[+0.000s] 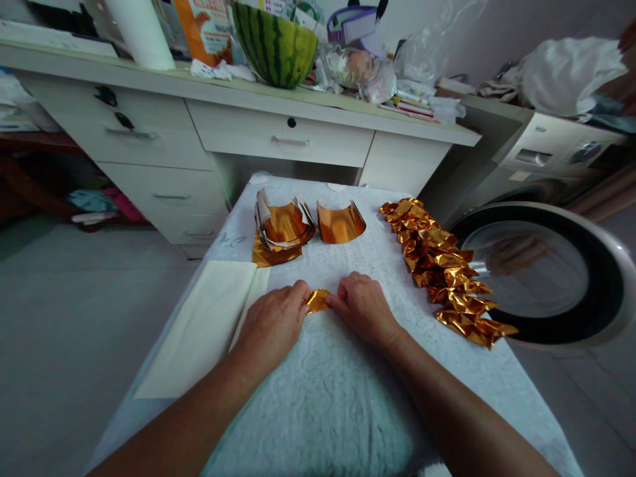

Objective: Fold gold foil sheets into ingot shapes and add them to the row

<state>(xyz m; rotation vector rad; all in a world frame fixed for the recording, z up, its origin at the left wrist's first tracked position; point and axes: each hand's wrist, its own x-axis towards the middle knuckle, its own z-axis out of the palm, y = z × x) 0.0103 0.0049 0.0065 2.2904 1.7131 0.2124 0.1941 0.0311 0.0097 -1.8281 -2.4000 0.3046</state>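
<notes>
Between my two hands lies a small folded piece of gold foil paper (318,301), low over the cloth-covered table (318,384). My left hand (275,318) is closed on its left end, and my right hand (365,306) pinches the right end with thumb and fingers. Beyond them stands a stack of curled gold foil sheets (284,225) with pale backs, and beside it a separate curled gold foil sheet (340,224). A row of folded gold foil pieces (437,258) with twisted-looking ends runs down the table's right side.
Folded whitish paper (203,324) covers the table's left part. Behind stands a white desk (283,139) with drawers, carrying a cut watermelon (275,46), a paper roll (142,33) and bagged items. At right, a washing machine's open door (536,271) reaches close to the table edge.
</notes>
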